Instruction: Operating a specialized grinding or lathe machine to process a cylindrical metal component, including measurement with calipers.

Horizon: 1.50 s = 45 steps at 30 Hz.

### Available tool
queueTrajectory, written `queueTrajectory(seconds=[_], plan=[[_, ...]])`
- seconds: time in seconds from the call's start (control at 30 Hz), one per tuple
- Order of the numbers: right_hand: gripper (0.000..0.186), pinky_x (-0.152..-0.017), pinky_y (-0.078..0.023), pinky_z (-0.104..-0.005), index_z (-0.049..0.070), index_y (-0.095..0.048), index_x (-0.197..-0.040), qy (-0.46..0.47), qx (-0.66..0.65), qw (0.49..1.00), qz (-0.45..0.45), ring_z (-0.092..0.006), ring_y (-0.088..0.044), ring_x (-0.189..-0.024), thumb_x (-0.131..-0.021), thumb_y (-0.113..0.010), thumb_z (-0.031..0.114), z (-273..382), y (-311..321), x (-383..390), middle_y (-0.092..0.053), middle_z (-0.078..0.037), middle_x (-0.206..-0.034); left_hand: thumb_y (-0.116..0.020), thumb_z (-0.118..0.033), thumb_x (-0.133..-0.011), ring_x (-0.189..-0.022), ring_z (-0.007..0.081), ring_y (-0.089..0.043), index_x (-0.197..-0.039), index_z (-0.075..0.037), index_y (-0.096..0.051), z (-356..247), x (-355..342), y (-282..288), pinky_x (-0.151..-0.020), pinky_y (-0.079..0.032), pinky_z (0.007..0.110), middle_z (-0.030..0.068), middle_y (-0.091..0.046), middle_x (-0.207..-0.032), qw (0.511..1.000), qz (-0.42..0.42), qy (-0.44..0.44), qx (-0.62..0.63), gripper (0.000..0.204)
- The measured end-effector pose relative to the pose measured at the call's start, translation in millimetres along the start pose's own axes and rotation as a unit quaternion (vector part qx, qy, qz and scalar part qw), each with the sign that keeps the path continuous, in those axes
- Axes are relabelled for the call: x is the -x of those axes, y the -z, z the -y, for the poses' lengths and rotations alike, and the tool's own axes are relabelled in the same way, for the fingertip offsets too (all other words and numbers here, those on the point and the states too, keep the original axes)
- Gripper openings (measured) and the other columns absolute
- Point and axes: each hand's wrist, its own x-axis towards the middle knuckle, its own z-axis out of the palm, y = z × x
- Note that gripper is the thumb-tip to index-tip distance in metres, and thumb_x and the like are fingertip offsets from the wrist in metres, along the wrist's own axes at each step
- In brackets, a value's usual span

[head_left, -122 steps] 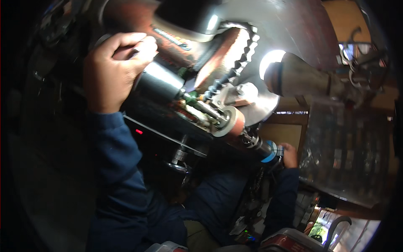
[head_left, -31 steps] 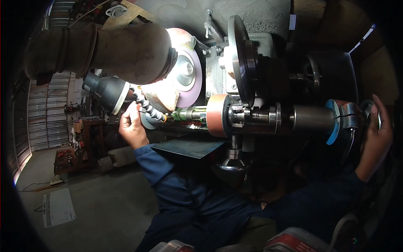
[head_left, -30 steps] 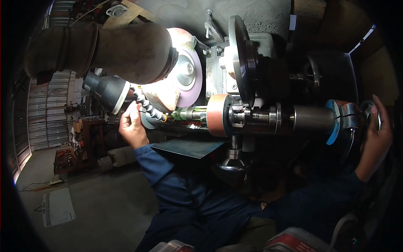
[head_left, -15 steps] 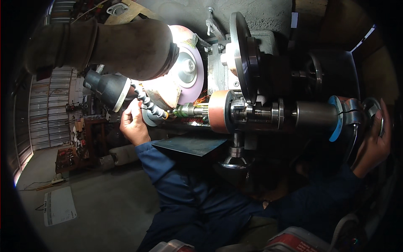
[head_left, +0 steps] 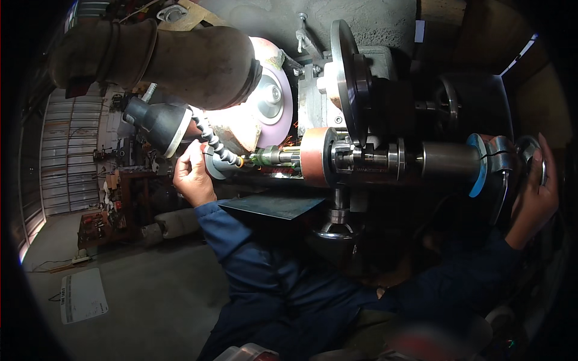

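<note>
Handwheel point(head_left: 525, 148), shiny and ring-shaped, is grasped by the right hand point(head_left: 536, 198); I cannot tell the left hand's point(head_left: 195, 178) grip.

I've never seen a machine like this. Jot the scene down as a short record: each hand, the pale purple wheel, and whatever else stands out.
Left hand: fingertips at the edge of the grey disc; grip unclear
Right hand: at the rim of the handwheel, far right
Wheel: pale purple, brightly lit
Sparks: orange, left of the red ring
Plate: dark, flat
Sleeves: dark blue
</note>
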Motion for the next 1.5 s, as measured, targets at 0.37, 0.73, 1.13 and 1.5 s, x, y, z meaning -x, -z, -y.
queueTrajectory(seconds=[0.37,0.73,1.13,1.5], plan=[[0.029,-0.089,-0.048,-0.0284,0.006,-0.065,-0.115,-0.002,-0.079,0.995,-0.053,-0.0178,-0.063,-0.101,-0.094,-0.057,0.024,11.1,-9.5,15.9,-0.067,-0.009,-0.110,-0.065,-0.005,-0.087,-0.082,0.0160,-0.065,-0.103,0.009,-0.063,0.0,-0.5,-0.5,-0.078,-0.054,0.028,0.0152,-0.068,-0.094,1.000,0.003,-0.009,-0.007,0.021],[0.032,-0.073,-0.054,-0.0284,-0.002,-0.061,-0.116,0.023,-0.219,0.967,-0.126,-0.0193,-0.065,-0.087,-0.097,-0.051,0.023,-6.7,-20.8,29.3,-0.066,-0.016,-0.103,-0.064,-0.004,-0.087,-0.086,0.0172,-0.065,-0.101,0.010,-0.063,-1.1,0.1,1.1,-0.082,-0.053,0.028,0.0156,-0.067,-0.096,1.000,0.004,0.001,0.007,0.020],[0.027,-0.089,-0.046,-0.0277,0.013,-0.067,-0.115,-0.010,0.053,0.992,0.112,-0.0157,-0.063,-0.099,-0.092,-0.059,0.027,2.9,0.6,-18.8,-0.068,-0.006,-0.107,-0.063,-0.003,-0.088,-0.089,0.0185,-0.065,-0.105,0.010,-0.062,-1.3,0.0,10.1,-0.083,-0.053,0.029,0.0167,-0.067,-0.098,1.000,0.000,-0.003,-0.009,0.021],[0.030,-0.089,-0.048,-0.0266,0.008,-0.066,-0.115,-0.036,-0.101,0.994,-0.029,-0.0147,-0.062,-0.102,-0.094,-0.056,0.027,5.5,-6.8,10.3,-0.067,-0.006,-0.110,-0.064,-0.006,-0.088,-0.086,0.0179,-0.065,-0.104,0.010,-0.062,4.5,-0.8,2.6,-0.081,-0.053,0.029,0.0159,-0.067,-0.096,1.000,0.012,-0.004,0.015,0.023]])
